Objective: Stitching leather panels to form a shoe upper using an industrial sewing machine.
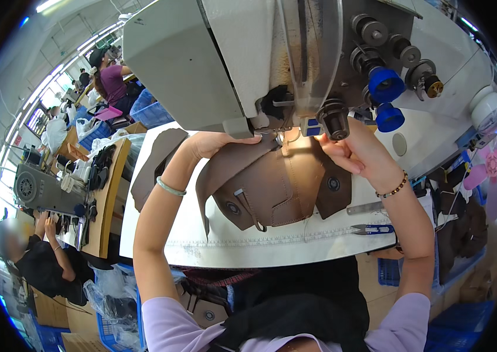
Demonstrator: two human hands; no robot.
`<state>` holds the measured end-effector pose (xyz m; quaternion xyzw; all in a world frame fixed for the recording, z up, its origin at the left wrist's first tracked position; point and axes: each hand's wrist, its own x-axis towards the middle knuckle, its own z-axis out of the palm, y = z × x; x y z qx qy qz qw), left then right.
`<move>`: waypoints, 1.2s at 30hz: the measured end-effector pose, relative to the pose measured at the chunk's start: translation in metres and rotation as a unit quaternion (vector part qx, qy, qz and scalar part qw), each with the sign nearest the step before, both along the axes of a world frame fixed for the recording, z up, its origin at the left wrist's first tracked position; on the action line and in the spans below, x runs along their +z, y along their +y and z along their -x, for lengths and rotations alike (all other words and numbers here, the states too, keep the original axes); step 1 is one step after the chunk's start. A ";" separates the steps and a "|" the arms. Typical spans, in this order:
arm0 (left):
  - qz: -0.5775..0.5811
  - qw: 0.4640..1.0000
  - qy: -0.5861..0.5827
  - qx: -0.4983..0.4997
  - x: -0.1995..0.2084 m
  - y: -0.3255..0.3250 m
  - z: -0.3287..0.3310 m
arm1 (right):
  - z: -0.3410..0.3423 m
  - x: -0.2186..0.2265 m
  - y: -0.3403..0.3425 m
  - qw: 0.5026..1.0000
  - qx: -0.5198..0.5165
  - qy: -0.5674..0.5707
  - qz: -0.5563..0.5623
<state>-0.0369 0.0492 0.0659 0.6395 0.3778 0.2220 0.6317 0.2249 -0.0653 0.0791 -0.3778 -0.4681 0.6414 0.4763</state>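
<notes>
A brown leather bag piece [295,188] with stitched seams, round dark badges and a small strap lies under the sewing machine [248,64], lit near the needle. At the left of the presser foot [279,139], my left hand [216,144] grips the upper edge of a brown leather strip [239,155] on the piece; its far fingers are hidden. On the other side, my right hand [357,149] is closed with bent fingers at the upper right edge of the leather, close to the needle area. The leather partly hides its grip.
Thread snips [372,229] and a metal ruler [369,207] lie on the white table [242,249], right of the leather. Another brown leather piece [154,164] lies left. Blue knobs [386,85] project from the machine. A person [43,258] works at a machine on the left.
</notes>
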 end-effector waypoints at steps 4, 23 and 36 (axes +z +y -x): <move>-0.003 1.000 -0.010 0.006 -0.004 -0.002 0.004 | 0.001 0.004 0.001 0.996 0.006 0.067 0.052; -0.040 0.975 -0.130 0.178 -0.036 -0.092 -0.027 | -0.018 -0.055 -0.013 0.678 -0.079 -0.438 -0.585; -0.100 0.974 -0.092 0.180 -0.037 -0.091 -0.030 | -0.020 -0.066 -0.007 0.704 -0.097 -0.408 -0.574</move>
